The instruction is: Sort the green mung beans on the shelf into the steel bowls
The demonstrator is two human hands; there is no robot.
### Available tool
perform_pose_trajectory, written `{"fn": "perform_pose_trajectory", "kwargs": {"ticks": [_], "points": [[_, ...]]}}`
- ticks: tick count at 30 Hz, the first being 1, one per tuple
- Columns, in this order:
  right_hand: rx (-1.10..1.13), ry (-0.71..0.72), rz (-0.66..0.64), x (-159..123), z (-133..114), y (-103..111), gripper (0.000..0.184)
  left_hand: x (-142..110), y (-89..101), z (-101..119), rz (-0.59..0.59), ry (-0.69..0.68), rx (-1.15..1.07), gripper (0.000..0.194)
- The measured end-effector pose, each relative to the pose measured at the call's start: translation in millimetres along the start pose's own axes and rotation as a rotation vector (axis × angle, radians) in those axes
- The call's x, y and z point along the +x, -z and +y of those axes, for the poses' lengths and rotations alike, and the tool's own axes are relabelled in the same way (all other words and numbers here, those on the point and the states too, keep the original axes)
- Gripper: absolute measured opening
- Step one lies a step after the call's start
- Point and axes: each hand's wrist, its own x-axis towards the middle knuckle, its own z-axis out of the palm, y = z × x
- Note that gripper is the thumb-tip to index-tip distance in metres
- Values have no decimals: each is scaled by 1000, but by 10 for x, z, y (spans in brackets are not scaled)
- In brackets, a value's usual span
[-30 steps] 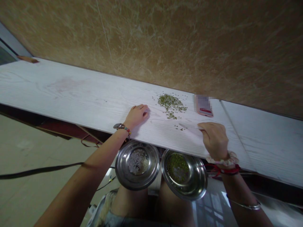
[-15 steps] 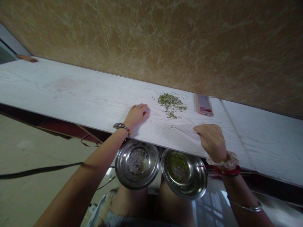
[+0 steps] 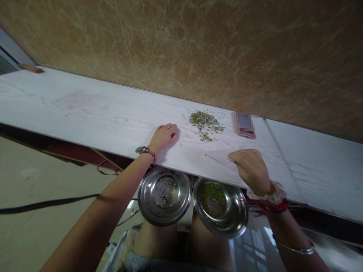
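Mung beans (image 3: 204, 121) lie in a loose green pile on the white wood-grain board (image 3: 113, 113). Just left of them my left hand (image 3: 164, 136) rests on the board, its fingers loosely curled with nothing visible in them. At the pile's lower right, my right hand (image 3: 251, 166) pinches a thin, pale, flat piece (image 3: 221, 155) that blends into the board; its material is unclear. By its left tip sits a single dark bean (image 3: 205, 155). Below the board's edge, one steel bowl (image 3: 241, 202) contains green beans, and another steel bowl (image 3: 146, 204) contains whitish grains.
A phone (image 3: 246, 124), partly blurred out, lies on the board right of the pile. Behind the board rises a brown marbled wall (image 3: 181, 49). Both bowls rest around my knees. A brown object (image 3: 31, 68) lies at the far left end.
My right hand has shifted slightly left with the pale piece. Two stray beans showed near its tip before; one shows there now. My left hand stays in place.
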Motion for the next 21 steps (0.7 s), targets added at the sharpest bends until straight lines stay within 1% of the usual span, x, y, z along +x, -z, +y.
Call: {"fn": "perform_pose_trajectory", "kwargs": {"ticks": [3, 6, 9, 12, 16, 21], "points": [[14, 1, -10, -44, 27, 98, 23, 3, -4, -8, 3, 6, 0, 31], [14, -25, 13, -41, 39, 141, 22, 2, 2, -10, 4, 4, -3, 31], [-8, -76, 45, -6, 32, 101, 22, -2, 10, -7, -8, 9, -6, 31], [20, -84, 2, 17, 17, 23, 21, -6, 12, -9, -16, 8, -14, 31], [90, -53, -86, -3, 17, 2, 24, -10, 8, -14, -1, -4, -26, 30], [133, 61, -106, -43, 48, 165, 24, -9, 8, -7, -20, 9, -34, 32]]}}
